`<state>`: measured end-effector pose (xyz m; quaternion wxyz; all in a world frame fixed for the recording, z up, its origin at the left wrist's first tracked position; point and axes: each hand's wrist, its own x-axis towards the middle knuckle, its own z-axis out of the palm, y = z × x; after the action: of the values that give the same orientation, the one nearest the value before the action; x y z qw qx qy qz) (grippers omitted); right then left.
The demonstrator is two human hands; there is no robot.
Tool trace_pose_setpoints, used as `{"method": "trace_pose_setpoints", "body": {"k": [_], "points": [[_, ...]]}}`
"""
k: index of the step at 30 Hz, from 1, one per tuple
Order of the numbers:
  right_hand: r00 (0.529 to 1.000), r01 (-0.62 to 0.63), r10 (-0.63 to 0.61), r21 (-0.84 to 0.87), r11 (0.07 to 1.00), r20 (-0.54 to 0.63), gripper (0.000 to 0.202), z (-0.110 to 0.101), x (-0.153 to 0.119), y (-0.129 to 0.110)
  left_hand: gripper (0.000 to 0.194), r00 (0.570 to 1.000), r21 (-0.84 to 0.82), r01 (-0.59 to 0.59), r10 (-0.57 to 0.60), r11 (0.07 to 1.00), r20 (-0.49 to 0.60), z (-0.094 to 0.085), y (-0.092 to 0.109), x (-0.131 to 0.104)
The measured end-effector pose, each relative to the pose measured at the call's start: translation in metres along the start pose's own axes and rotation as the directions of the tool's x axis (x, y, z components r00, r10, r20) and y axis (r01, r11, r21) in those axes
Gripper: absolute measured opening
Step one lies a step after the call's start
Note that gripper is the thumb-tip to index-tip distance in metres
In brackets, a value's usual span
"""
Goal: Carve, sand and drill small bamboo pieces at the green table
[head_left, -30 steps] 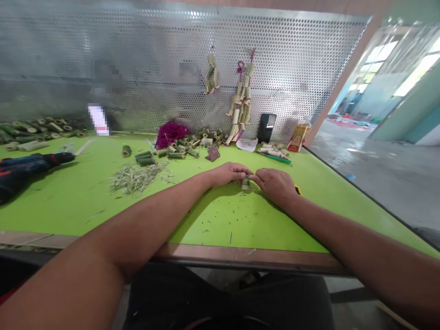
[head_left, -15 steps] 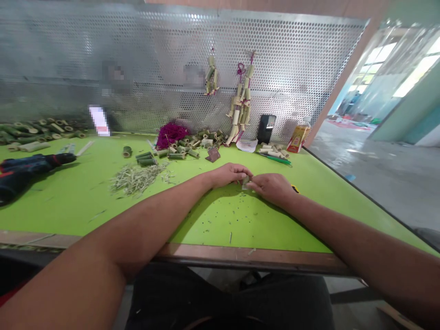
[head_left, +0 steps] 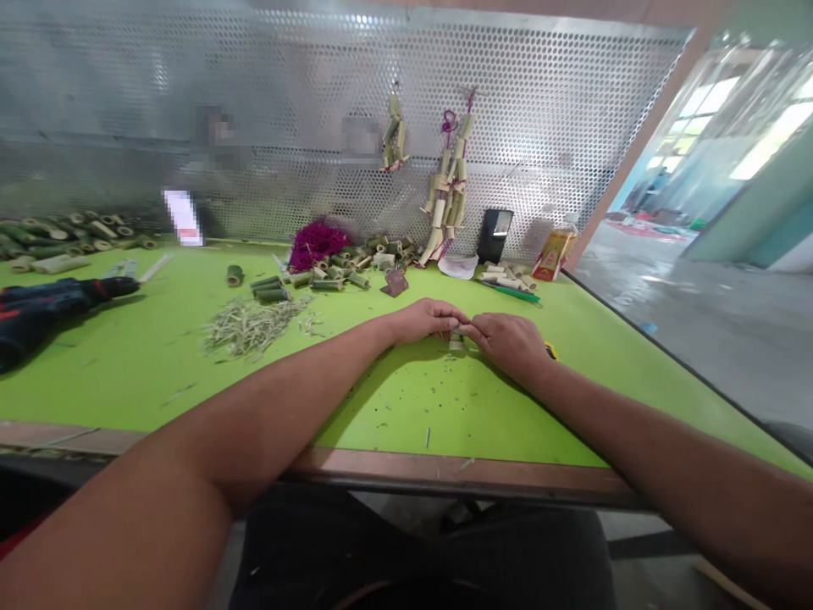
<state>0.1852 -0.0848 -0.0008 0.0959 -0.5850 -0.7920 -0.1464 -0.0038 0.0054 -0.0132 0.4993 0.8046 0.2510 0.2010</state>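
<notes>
Hands, a pair, bare, brought together over the green tabletop (head_left: 394, 398); left hand (head_left: 424, 320), fingers bent and closed, thumb and fingertips at the upper part of one short bamboo piece (head_left: 456, 341), which it appears to hold; right hand (head_left: 513, 337), mostly curled, one digit reaching left to the same part of the piece; whether it grips or merely presses there, I cannot tell, the contact being covered. Bamboo piece, small, placed between the hands, right of the left hand's fingertips and left of the right hand's knuckles; its exposed end juts toward the near edge; long axis seemingly near to far, judged from that end alone, the tilt not readable; neither hand clearly the nearer, as both reach it, though the left has the fuller hold by my reckoning. Yellow-and-black object (head_left: 550, 351), one, just beside the right wrist on its right, partly hidden; dark crumbs, scattered on the near side of the piece; pale shavings (head_left: 249, 329), one heap, left of the left hand; brown flat scrap (head_left: 395, 283), on the far side of the left hand; green bamboo pieces (head_left: 271, 291), a few, beyond the shavings.
</notes>
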Motion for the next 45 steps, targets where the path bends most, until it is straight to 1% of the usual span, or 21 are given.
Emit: {"method": "trace_pose_setpoints", "body": {"k": [2,5,7,8,10,12,15,19,22,26,32,35,38,41,43,45], "points": [[0.998,0.036,-0.037,0.018,0.999,0.043,0.049,0.0,-0.001,0.0,0.028,1.0,-0.026,0.005,-0.005,1.0,-0.002,0.0,-0.001,0.001],[0.981,0.149,-0.153,0.049,0.988,0.12,0.05,0.002,-0.003,-0.001,0.028,0.999,-0.077,0.014,-0.016,0.997,-0.031,0.001,-0.001,0.001],[0.975,0.183,-0.189,0.063,0.981,0.113,0.051,0.003,-0.005,0.0,0.028,0.999,-0.094,0.011,-0.014,0.995,-0.036,0.001,0.001,0.0],[0.981,0.167,-0.171,0.062,0.984,0.086,0.052,0.003,-0.005,0.0,0.028,1.0,-0.087,0.007,-0.01,0.996,-0.029,0.001,0.002,0.0],[0.997,0.081,-0.082,0.051,0.995,0.014,0.052,0.003,-0.005,0.002,0.028,1.0,-0.048,-0.003,0.002,0.999,-0.01,0.0,0.003,-0.002],[0.999,0.003,-0.002,0.034,0.999,-0.036,0.053,0.003,-0.003,0.003,0.028,1.0,-0.014,-0.009,0.009,1.0,-0.009,-0.001,0.003,-0.003],[0.997,-0.032,0.033,0.013,0.999,-0.066,0.054,0.003,-0.001,0.005,0.029,1.0,-0.017,-0.015,0.016,1.0,0.006,-0.002,0.001,-0.002],[0.997,-0.014,0.013,-0.009,1.0,-0.08,0.052,0.005,0.0,0.005,0.03,1.0,-0.078,0.009,-0.008,0.997,0.014,-0.001,-0.002,0.0],[0.998,0.003,-0.004,-0.011,1.0,-0.065,0.049,0.004,-0.001,0.004,0.03,1.0,-0.116,0.025,-0.025,0.993,0.0,0.0,-0.003,0.0],[1.0,0.027,-0.027,-0.002,1.0,-0.01,0.048,0.001,-0.001,0.003,0.029,0.999,-0.161,0.033,-0.033,0.986,0.0,0.0,-0.003,-0.001],[0.992,0.102,-0.105,0.034,0.994,0.067,0.048,0.002,0.001,0.005,0.026,0.999,-0.235,0.022,-0.012,0.972,0.044,-0.001,-0.005,-0.001],[0.987,0.117,-0.124,0.071,0.991,0.101,0.049,0.003,0.002,0.008,0.026,0.999,-0.236,0.015,-0.005,0.972,0.043,-0.002,-0.004,-0.002],[0.984,0.101,-0.114,0.101,0.99,0.139,0.049,0.003,0.003,0.007,0.026,0.999,-0.225,0.018,-0.011,0.974,0.031,-0.001,-0.001,-0.003],[0.97,0.141,-0.158,0.1,0.985,0.183,0.049,0.002,-0.001,0.002,0.025,1.0,-0.203,0.01,-0.01,0.979,-0.002,-0.001,0.003,-0.005],[0.968,0.17,-0.182,0.084,0.982,0.171,0.05,0.002,-0.004,-0.001,0.025,1.0,-0.168,-0.002,0.0,0.986,-0.011,-0.002,0.005,-0.006],[0.976,0.159,-0.168,0.072,0.985,0.14,0.051,0.001,-0.006,-0.002,0.026,1.0,-0.118,-0.006,0.006,0.993,0.0,-0.003,0.005,-0.007]]}}
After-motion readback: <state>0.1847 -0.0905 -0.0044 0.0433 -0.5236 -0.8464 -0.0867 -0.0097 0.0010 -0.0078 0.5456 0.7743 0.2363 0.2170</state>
